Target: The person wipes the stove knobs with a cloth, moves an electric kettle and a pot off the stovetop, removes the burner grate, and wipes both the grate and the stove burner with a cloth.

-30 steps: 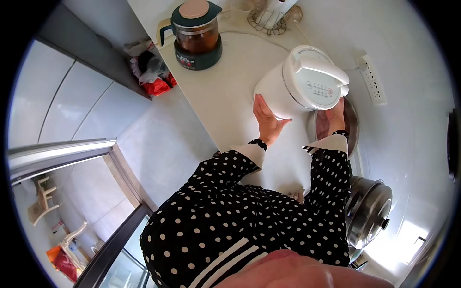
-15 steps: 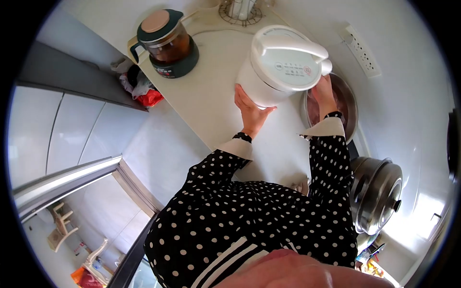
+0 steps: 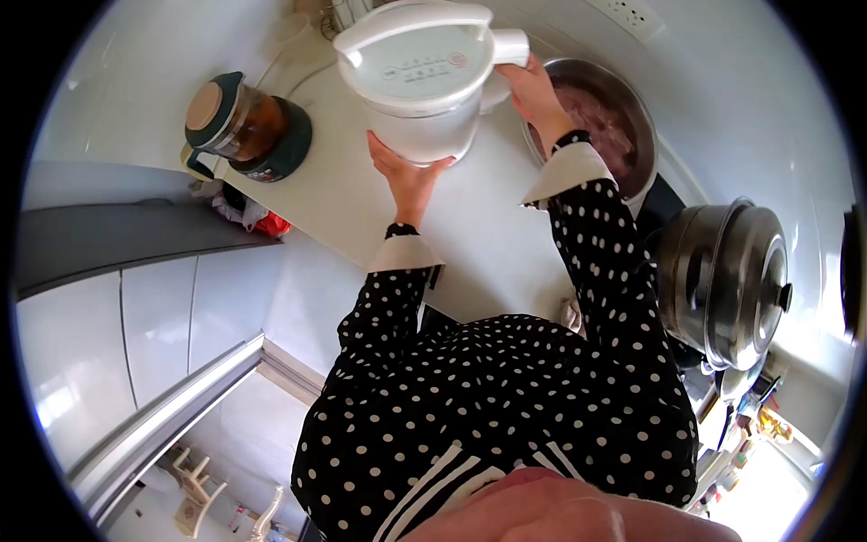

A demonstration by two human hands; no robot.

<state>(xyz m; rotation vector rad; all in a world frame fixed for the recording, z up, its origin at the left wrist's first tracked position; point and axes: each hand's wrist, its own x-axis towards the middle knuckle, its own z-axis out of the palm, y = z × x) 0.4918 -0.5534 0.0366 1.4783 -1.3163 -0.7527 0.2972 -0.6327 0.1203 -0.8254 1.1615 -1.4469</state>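
A white soymilk maker [image 3: 420, 117] with a pale green top panel and an arched lid handle is between my hands at the far part of the counter. My left hand [image 3: 406, 181] cups its lower body from the near side, thumb and fingers spread around the curve. On the right, my right hand [image 3: 539, 98] is closed at the side handle, just under the white knob-like end [image 3: 511, 47]; part of its grip is hidden. Close by my right wrist stands a steel bowl [image 3: 652, 135] holding pinkish raw meat [image 3: 601, 131].
A green glass kettle [image 3: 248, 135] with brown liquid stands on the counter [image 3: 497, 235] at left. To the right is a large lidded steel pot [image 3: 722, 280]. A socket strip [image 3: 629, 14] is on the wall. Plastic bags [image 3: 262, 221] lie beyond the counter's left edge.
The soymilk maker has moved left and farther from me, with both hands still on it. More of the meat bowl now shows. The whole view has shifted too.
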